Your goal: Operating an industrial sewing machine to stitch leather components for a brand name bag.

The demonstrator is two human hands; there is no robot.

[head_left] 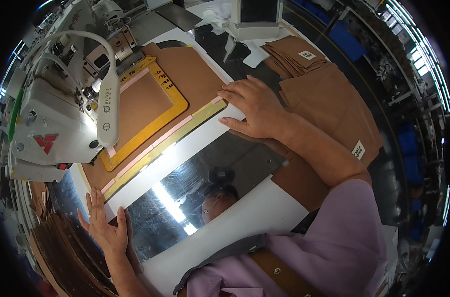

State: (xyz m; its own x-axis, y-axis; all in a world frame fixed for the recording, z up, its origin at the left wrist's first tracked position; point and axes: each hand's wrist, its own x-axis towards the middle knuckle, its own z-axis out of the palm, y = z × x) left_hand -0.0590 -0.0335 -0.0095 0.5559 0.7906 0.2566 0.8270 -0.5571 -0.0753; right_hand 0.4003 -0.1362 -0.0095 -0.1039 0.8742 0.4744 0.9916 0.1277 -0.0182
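Head view: touches white board [173, 161] with left hand [108, 231] at lower left and right hand [257, 108] above centre, fingers apart.

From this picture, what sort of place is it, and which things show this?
Most likely a garment-sewing workshop: a white industrial sewing machine stands beside a yellow frame laid on brown fabric, and labelled stacks of brown fabric pieces lie at the right.
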